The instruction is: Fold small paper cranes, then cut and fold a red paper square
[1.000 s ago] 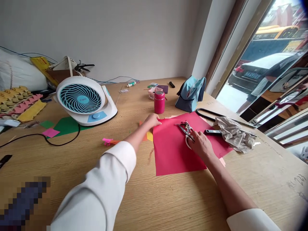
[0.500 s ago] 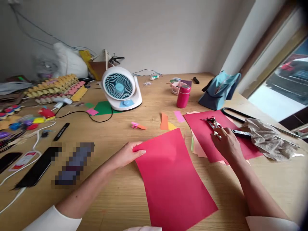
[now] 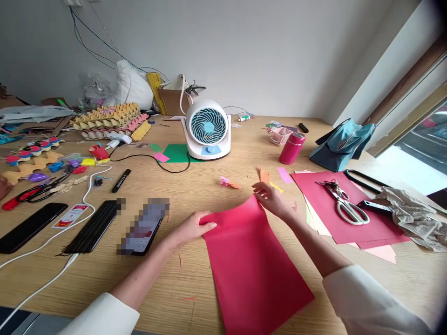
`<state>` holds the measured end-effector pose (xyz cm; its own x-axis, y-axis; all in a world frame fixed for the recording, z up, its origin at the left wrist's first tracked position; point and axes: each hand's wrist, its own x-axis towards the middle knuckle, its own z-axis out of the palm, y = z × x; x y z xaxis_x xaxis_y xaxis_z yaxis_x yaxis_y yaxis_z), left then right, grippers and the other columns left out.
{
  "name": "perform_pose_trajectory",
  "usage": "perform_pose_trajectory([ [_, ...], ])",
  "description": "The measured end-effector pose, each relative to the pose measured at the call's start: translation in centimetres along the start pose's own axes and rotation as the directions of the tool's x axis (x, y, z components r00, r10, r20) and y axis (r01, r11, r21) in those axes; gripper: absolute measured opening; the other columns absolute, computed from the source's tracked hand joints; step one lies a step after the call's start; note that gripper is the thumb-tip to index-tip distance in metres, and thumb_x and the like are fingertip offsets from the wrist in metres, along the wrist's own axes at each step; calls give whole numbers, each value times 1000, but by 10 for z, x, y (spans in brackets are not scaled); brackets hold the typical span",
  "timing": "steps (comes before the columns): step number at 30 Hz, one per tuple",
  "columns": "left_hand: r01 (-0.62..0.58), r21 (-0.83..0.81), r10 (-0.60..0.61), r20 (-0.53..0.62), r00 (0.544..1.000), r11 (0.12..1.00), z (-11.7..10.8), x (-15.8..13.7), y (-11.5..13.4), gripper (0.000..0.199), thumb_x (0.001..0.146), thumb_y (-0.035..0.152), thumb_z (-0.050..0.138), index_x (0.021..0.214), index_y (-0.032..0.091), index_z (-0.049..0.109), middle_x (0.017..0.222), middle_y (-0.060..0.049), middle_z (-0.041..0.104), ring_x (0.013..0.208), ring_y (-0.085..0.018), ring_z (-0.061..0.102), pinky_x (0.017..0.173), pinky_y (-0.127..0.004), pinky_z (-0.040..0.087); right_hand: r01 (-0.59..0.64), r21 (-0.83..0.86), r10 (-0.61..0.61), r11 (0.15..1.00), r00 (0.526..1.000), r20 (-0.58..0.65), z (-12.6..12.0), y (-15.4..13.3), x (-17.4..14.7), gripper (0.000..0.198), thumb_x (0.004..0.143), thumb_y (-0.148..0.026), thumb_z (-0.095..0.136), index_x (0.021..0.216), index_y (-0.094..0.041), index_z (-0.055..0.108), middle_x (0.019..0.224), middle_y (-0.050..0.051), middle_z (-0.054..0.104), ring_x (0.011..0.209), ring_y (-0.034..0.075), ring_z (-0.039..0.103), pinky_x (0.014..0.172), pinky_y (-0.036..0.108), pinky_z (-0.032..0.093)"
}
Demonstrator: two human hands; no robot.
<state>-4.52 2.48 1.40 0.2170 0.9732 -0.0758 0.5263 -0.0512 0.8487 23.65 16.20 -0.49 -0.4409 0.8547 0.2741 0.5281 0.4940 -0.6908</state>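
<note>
A sheet of red paper [image 3: 254, 260] hangs slightly bowed over the near middle of the wooden table. My left hand [image 3: 195, 225] pinches its upper left corner, thumb on top. At the upper right corner is my right hand [image 3: 270, 197], its fingers curled round the paper's edge; part of the grip is hidden. To the right, silver scissors [image 3: 351, 211] lie on more red sheets [image 3: 321, 204], with paler paper showing underneath. Beyond my hands lie an orange paper scrap [image 3: 264, 175], a pink strip [image 3: 285, 175] and a small pink clip [image 3: 224, 181].
A white fan [image 3: 209, 130] stands at the back, near a red canister [image 3: 292, 149] and a blue bag [image 3: 342, 144]. Phones [image 3: 33, 225], a black marker [image 3: 121, 180], cables and egg cartons [image 3: 108, 121] occupy the left. Crumpled cloth [image 3: 414, 216] lies far right.
My right hand has left the scissors on the red sheets and moved left to the paper's upper right corner. My left hand keeps its hold. The view has turned left.
</note>
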Motion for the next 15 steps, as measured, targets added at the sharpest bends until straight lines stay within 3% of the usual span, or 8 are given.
perform_pose_trajectory([
  [7,-37,101,34,36,999,994,-4,-2,-25,20,85,26,55,91,17,72,89,-5,75,80,-22,68,75,-30,51,2,-128,11,992,995,96,49,-8,88,35,79,-30,78,109,-17,66,104,12,71,93,23,70,81,34,56],
  [15,-137,180,145,-32,989,974,1,-10,-33,18,83,14,55,89,20,70,90,-4,73,85,-19,67,78,-27,50,61,-221,-17,973,980,200,72,0,114,31,78,-42,77,98,-18,71,95,8,70,85,20,67,77,29,52],
])
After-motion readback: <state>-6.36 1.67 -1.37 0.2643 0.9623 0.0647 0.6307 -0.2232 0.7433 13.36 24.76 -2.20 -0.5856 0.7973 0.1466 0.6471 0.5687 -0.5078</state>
